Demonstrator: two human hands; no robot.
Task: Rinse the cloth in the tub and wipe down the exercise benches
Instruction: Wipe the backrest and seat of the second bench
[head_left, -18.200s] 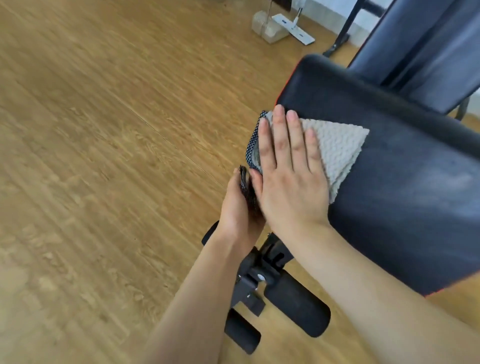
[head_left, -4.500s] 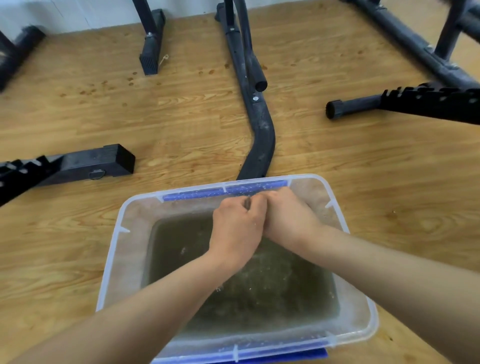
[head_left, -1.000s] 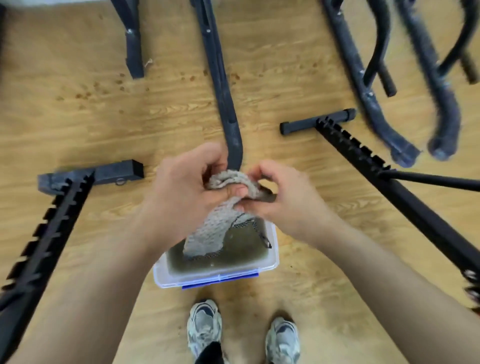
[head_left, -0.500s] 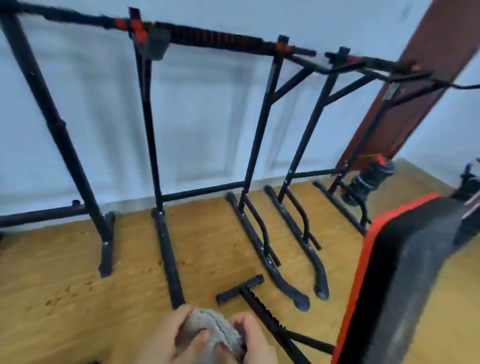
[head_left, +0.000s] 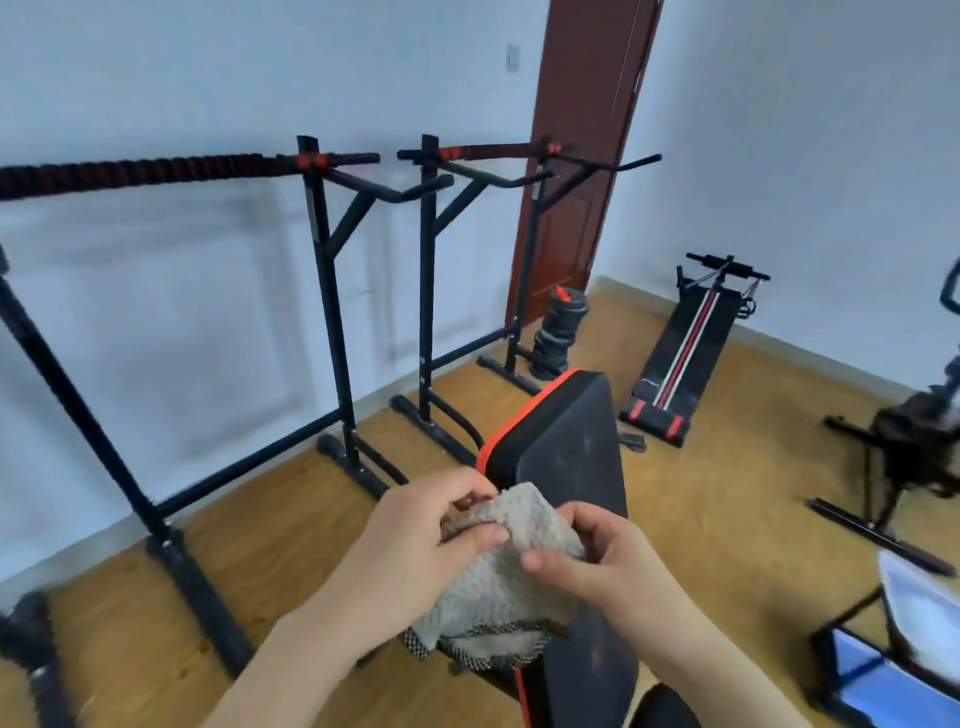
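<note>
A grey knobbly cloth (head_left: 506, 577) with a dotted black hem hangs between both hands in the lower middle of the head view. My left hand (head_left: 415, 551) pinches its top left edge and my right hand (head_left: 597, 561) grips its right side. Right behind the cloth stands a black exercise bench (head_left: 566, 452) with red trim, its backrest raised and dusty. A second flat bench (head_left: 685, 353) with red and white stripes lies on the floor at the far right wall. The tub is out of view.
Black pull-up stands (head_left: 332, 291) line the white wall on the left, their feet spread across the wooden floor. A stack of weight plates (head_left: 558, 332) sits by the brown door (head_left: 582, 156). An exercise bike (head_left: 914, 447) and a blue-framed item (head_left: 857, 665) are at the right.
I have lifted the cloth out of the tub and stood up. My view has swung up and to the right, and the black bench now stands straight ahead behind my hands.
</note>
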